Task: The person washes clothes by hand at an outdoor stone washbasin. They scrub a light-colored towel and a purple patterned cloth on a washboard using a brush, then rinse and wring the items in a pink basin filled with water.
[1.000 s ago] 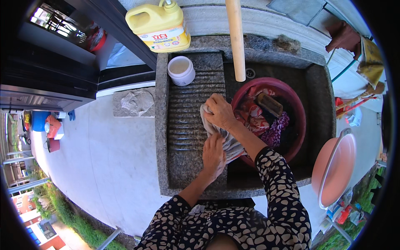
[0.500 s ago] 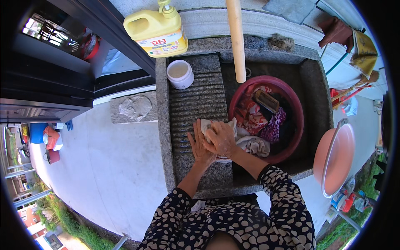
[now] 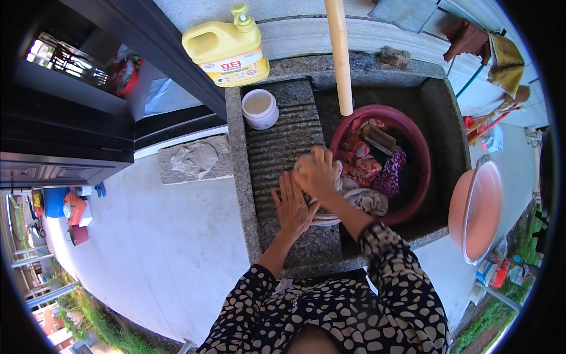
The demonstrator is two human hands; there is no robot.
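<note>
My left hand (image 3: 293, 209) lies with its fingers stretched on the ridged stone washboard (image 3: 276, 141), beside a bunched pale cloth (image 3: 326, 219). My right hand (image 3: 318, 176), slightly blurred, has its fingers curled over a whitish part of this cloth, just right of my left fingertips. The cloth trails over the washboard's edge to a pink-red basin (image 3: 420, 194) in the stone sink. Inside the basin lie a grey-white cloth (image 3: 370, 202), a red-and-white patterned cloth (image 3: 361, 168), a purple spotted cloth (image 3: 390, 177) and a brown scrubbing brush (image 3: 378, 140).
A white tub (image 3: 259, 110) stands at the washboard's far end, with a yellow pump jug (image 3: 227, 53) behind it. A wooden pole (image 3: 339, 59) reaches over the sink (image 3: 407, 74). To the right is a pink basin (image 3: 477, 212); at left, a cloth lies on a stone slab (image 3: 171, 168).
My right hand has lifted off the back of my left hand and shifted up and to the right, pulling the pale cloth's end. The view has shifted slightly.
</note>
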